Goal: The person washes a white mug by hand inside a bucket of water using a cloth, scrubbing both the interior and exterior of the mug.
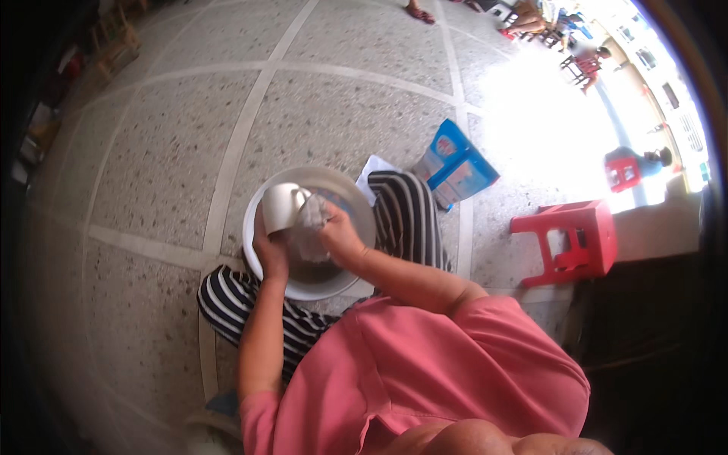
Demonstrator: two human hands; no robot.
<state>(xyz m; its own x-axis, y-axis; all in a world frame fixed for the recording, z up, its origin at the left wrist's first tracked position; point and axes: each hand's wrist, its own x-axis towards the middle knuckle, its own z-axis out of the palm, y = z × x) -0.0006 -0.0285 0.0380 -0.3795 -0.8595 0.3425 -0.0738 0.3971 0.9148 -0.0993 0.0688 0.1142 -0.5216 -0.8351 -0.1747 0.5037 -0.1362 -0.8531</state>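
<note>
Over a round white basin (248, 227) between my knees, my left hand (271, 250) holds a white mug (278, 207), its handle facing right. My right hand (341, 234) grips a wet-looking light grey cloth (313, 215) against the mug's handle side. Part of the cloth hangs down into the basin, blurred. Water appears to lie in the basin, and something blue and red shows near its far inner side. The fingers of my left hand are partly hidden behind the mug.
A blue printed bag (459, 165) stands beyond my right knee, beside a white sheet (372, 173). Farther right is a red plastic stool (580, 242). Several people sit at the upper right, near bright light; another person's foot (421, 12) is at the top. Wooden chairs (114, 42) stand at the upper left.
</note>
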